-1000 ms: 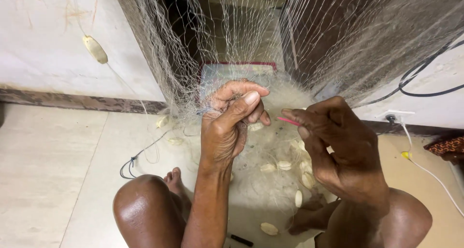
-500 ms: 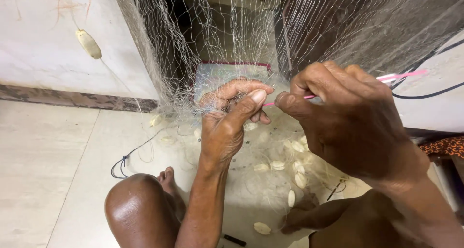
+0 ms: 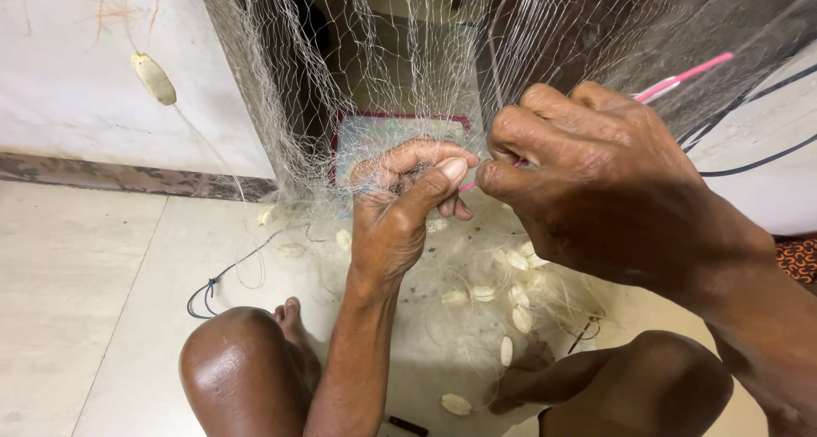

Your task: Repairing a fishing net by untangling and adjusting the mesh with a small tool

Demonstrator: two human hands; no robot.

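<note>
The left hand [image 3: 400, 224] is raised in front of the hanging fishing net [image 3: 383, 71], fingers curled inward and thumb pressed forward — its grip is clenched on a small bunch of net mesh at the fingertips. The right hand [image 3: 596, 182] sits just beside it, close to the camera, with its grip closed on a pink netting needle [image 3: 681, 75]. The needle runs through the fist: its long end projects up and to the right past the knuckles, and its short tip shows between the two hands, touching the mesh held by the left thumb.

The net hangs from above and spreads down onto the pale tiled floor [image 3: 85, 301], where it lies in a heap between the person's bent knees. Oval cream-coloured floats [image 3: 511, 297] are scattered through the heap; one more float [image 3: 154, 79] hangs on a line against the white wall. A thin dark cord [image 3: 213, 288] lies looped on the floor left of the net — well apart from both hands.
</note>
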